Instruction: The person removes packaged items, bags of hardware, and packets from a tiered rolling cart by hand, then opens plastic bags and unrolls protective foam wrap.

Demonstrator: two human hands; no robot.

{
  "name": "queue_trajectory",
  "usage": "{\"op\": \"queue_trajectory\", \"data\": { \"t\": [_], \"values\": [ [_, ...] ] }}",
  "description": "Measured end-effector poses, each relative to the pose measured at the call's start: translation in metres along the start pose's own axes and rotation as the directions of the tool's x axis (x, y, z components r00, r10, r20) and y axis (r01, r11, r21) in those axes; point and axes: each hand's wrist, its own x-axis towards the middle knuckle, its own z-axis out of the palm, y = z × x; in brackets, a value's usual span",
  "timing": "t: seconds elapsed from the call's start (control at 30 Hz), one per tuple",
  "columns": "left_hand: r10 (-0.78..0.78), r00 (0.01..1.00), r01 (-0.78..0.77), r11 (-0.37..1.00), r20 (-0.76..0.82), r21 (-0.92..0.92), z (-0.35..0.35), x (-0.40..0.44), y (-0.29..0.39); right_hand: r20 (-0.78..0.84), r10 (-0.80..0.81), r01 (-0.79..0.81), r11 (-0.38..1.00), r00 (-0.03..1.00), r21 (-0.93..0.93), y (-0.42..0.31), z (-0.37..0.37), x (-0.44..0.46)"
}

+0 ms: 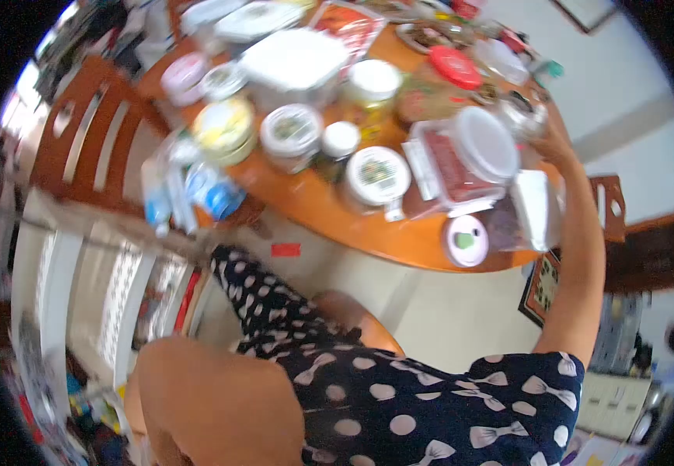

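My right arm stretches over the right end of the wooden table [313, 208]. My right hand [552, 144] is at a clear shiny container [522, 116]; blur hides its fingers, so whether it grips the container cannot be made out. Close by are a clear tub with a pale round lid [486, 145], a box of dark red food [453, 167], a white packet [532, 208] and a small pink-lidded tub [466, 240]. A red-lidded jar [455, 68] stands farther back. My left arm, bent, fills the lower left of the view; my left hand is not visible.
Several jars and tubs crowd the table, among them a yellow-lidded jar [224, 130] and a large white-lidded box [294, 66]. Blue-and-clear plastic bottles [216, 193] lie at the left edge. A wooden chair [92, 128] stands at left, another [610, 206] at right.
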Motion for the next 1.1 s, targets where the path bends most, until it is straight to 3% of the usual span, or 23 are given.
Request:
{"op": "queue_trajectory", "data": {
  "t": [0.1,0.17,0.23,0.3,0.37,0.5,0.53,0.57,0.6,0.63,0.67,0.7,0.73,0.77,0.8,0.87,0.9,0.97,1.0,1.03,1.07,1.1],
  "values": [
    [0.113,0.993,-0.120,0.966,0.047,0.228,-0.002,-0.017,0.013,-0.006,-0.027,0.028,0.982,1.000,0.189,0.003,-0.023,-0.005],
    [0.058,0.997,-0.066,0.967,0.040,0.247,0.007,-0.037,0.030,-0.301,0.174,-0.235,0.956,0.938,-0.177,-0.054,-0.028,-0.011],
    [0.055,0.997,-0.066,0.966,0.050,0.249,0.018,-0.066,0.037,-0.510,0.105,-0.185,0.977,0.854,-0.108,-0.025,-0.061,0.032],
    [0.079,0.987,-0.117,0.953,0.141,0.281,0.024,-0.096,0.044,-0.524,-0.215,0.242,0.970,0.824,-0.016,-0.114,-0.033,-0.002],
    [0.074,0.964,-0.160,0.929,0.254,0.334,0.028,-0.125,0.051,-0.450,-0.470,0.494,0.867,0.759,-0.073,-0.225,0.024,-0.048],
    [0.121,0.984,-0.174,0.805,0.130,0.567,0.058,-0.202,0.072,-0.003,-0.663,0.656,0.740,0.748,0.148,-0.369,0.164,-0.151],
    [0.180,0.984,-0.150,0.746,0.021,0.648,0.065,-0.227,0.075,0.133,-0.694,0.662,0.716,0.707,0.221,-0.389,0.196,-0.172],
    [0.288,0.936,-0.033,0.643,-0.201,0.765,0.075,-0.257,0.070,0.446,-0.734,0.683,0.663,0.512,0.306,-0.410,0.225,-0.179],
    [0.420,0.751,0.234,0.553,-0.510,0.800,0.089,-0.291,0.059,0.636,-0.721,0.724,0.590,0.274,0.357,-0.422,0.266,-0.179],
    [0.487,0.505,0.484,0.524,-0.712,0.701,0.088,-0.317,0.050,0.687,-0.720,0.659,0.564,0.097,0.498,-0.432,0.311,-0.185],
    [0.525,0.297,0.642,0.508,-0.797,0.574,0.076,-0.346,0.043,0.758,-0.650,0.559,0.647,0.049,0.519,-0.434,0.360,-0.189],
    [0.504,0.178,0.759,0.477,-0.845,0.444,0.062,-0.371,0.040,0.826,-0.563,0.456,0.732,-0.012,0.506,-0.430,0.408,-0.193],
    [0.612,0.135,0.804,0.392,-0.779,0.448,0.047,-0.413,0.023,0.876,-0.481,0.353,0.814,-0.039,0.462,-0.426,0.455,-0.192],
    [0.699,0.102,0.854,0.304,-0.708,0.423,0.035,-0.460,0.002,0.887,-0.458,0.316,0.834,-0.063,0.453,-0.416,0.505,-0.190],
    [0.703,-0.015,0.860,0.372,-0.711,0.349,0.033,-0.491,-0.012,0.879,-0.474,0.338,0.821,-0.046,0.461,-0.403,0.553,-0.185],
    [0.664,-0.230,0.839,0.505,-0.711,0.200,0.034,-0.545,-0.033,0.930,-0.361,0.376,0.854,-0.074,0.361,-0.399,0.625,-0.180],
    [0.685,-0.318,0.852,0.510,-0.655,0.119,0.035,-0.568,-0.045,0.974,-0.212,0.388,0.893,-0.085,0.229,-0.394,0.664,-0.167],
    [0.713,-0.480,0.853,0.516,-0.512,-0.081,0.049,-0.572,-0.065,0.979,-0.174,0.405,0.907,0.107,0.117,-0.397,0.689,-0.157],
    [0.852,-0.379,0.925,0.353,-0.360,-0.137,0.045,-0.577,-0.093,0.947,-0.304,0.522,0.827,0.102,0.210,-0.390,0.710,-0.136],
    [0.871,-0.383,0.923,0.347,-0.309,-0.166,0.048,-0.572,-0.100,0.898,-0.432,0.625,0.725,0.088,0.288,-0.400,0.719,-0.134],
    [0.887,-0.377,0.922,0.334,-0.266,-0.194,0.049,-0.567,-0.103,0.887,-0.415,0.800,0.593,0.203,0.094,-0.413,0.728,-0.127],
    [0.896,-0.374,0.921,0.327,-0.239,-0.213,0.051,-0.574,-0.102,0.873,-0.412,0.825,0.565,0.262,0.019,-0.418,0.744,-0.128]
  ]
}}
